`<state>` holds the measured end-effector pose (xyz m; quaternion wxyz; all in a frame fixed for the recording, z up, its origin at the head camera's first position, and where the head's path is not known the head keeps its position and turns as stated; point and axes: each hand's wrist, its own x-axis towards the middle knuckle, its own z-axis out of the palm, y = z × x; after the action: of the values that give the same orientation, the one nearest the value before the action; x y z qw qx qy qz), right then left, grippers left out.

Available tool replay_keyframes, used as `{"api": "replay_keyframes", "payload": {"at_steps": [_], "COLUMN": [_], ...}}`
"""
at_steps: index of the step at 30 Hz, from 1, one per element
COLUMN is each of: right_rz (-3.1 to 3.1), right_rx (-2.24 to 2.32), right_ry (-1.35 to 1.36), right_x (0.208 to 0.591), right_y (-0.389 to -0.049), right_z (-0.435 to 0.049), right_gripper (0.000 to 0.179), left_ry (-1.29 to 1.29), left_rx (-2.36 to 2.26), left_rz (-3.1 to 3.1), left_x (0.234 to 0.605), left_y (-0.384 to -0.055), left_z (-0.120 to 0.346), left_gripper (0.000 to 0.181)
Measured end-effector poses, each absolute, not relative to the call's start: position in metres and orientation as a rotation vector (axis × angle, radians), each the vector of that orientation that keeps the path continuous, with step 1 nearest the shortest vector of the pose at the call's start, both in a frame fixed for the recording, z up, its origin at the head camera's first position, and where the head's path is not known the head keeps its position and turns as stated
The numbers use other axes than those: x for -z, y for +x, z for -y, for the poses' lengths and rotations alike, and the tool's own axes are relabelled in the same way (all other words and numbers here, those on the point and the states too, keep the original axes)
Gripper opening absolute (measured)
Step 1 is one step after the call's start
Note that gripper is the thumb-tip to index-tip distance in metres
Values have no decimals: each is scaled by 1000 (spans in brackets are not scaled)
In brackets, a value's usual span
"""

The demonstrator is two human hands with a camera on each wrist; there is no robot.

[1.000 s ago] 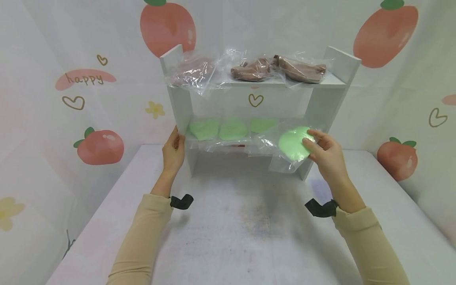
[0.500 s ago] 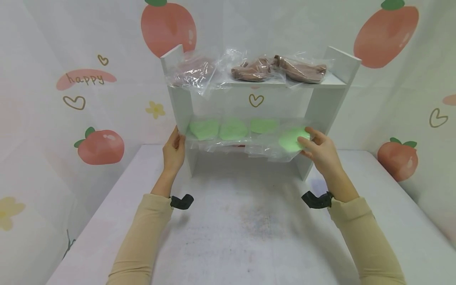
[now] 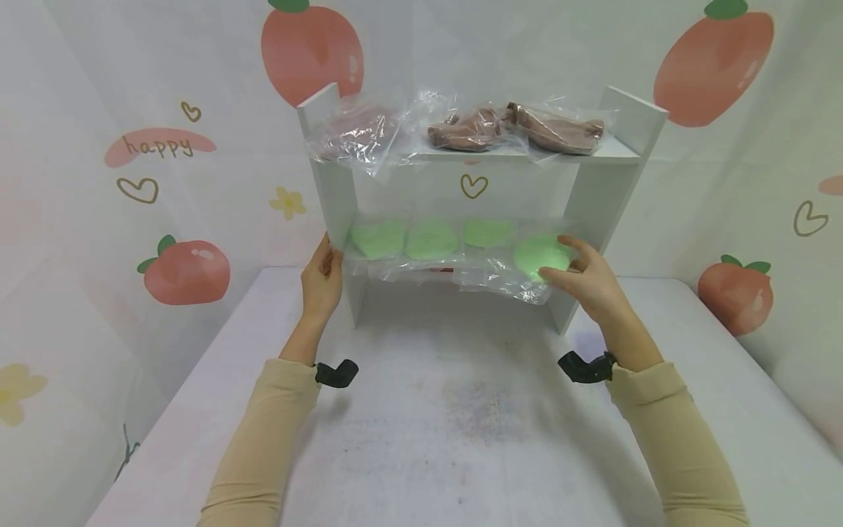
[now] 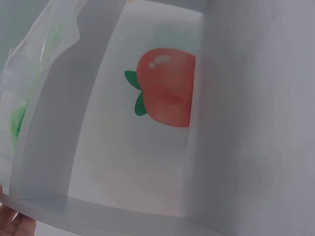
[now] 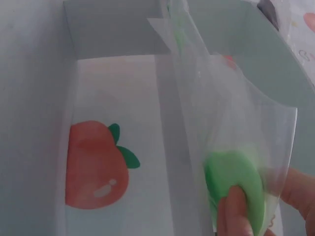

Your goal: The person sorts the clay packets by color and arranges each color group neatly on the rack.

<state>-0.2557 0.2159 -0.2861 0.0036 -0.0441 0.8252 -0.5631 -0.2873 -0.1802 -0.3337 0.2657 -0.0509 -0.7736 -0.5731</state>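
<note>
- A person's right hand (image 3: 588, 282), at centre right of the head view, pinches a bagged green round pad (image 3: 541, 257) between thumb and fingers at the right end of the lower shelf (image 3: 421, 265) of a small white shelf unit (image 3: 596, 197).
- Four green pads in clear bags lie in a row along that lower shelf, the held one farthest right, the other three (image 3: 429, 238) to its left.
- The left hand (image 3: 321, 282), left of centre, rests on the unit's left side panel with fingers relaxed, holding nothing.
- The top shelf (image 3: 609, 149) carries three clear bags of brownish items (image 3: 470, 128).
- The unit stands at the far edge of a white table (image 3: 421, 439); the backdrop (image 3: 184, 271) shows four whole peach prints, plus a sliver at the right edge.
</note>
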Motion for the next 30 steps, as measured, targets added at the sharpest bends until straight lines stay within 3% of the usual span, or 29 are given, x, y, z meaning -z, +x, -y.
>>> {"api": "replay_keyframes", "payload": {"at_steps": [9,18,30], "right_rz": [-2766,-2924,-3059], "right_rx": [1876,1886,1667], "right_ry": [4,46,47], "right_x": [299,305,303], "right_y": [-260,-258,-256], "right_z": [-211,-211,-218], "right_gripper": [70,45,46], "left_ry": [-136,-140,-146], "left_rx": [1547,1544,1529], "left_rz": [2092,2094,2093], "left_x": [335,337,337], "left_y": [-289,-289,-289], "left_z": [181,181,181], "left_gripper": [46,46,46]}}
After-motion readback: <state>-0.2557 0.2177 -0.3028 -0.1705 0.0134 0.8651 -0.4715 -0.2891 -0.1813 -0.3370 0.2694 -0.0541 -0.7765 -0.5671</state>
